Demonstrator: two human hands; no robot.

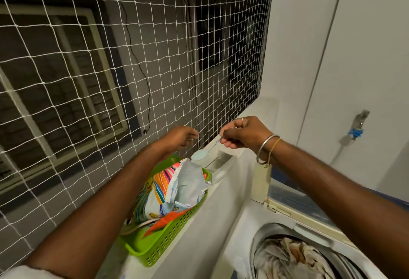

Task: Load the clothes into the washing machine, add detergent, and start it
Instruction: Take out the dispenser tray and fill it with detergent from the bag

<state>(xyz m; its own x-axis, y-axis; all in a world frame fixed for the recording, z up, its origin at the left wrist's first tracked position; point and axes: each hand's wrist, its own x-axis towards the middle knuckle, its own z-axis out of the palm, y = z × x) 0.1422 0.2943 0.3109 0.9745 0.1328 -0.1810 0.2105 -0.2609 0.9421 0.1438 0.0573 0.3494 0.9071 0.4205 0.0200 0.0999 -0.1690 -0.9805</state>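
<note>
While right hand (241, 133) holds spoon (200, 154), detergent bag (177, 188) in basket (168, 241), clothes (287, 258) in drum (257, 241)

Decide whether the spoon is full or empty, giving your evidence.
Full: the spoon, pinched by the right hand, carries a heaped mound of pale powder above the torn-open detergent packet.

The basket (168, 241) is seen to be glossy green plastic, perforated with small slots. The detergent bag (177, 185) is made of crinkled, shiny printed film. A thin polished metal spoon (212, 146) is heaped with pale blue powder (198, 154) (fine and matt). The netting (110, 68) is knotted white cord. Crumpled cloth (292, 258) is held in the smooth white-plastic washing machine (241, 241). The wall (365, 46) is painted matt.
</note>
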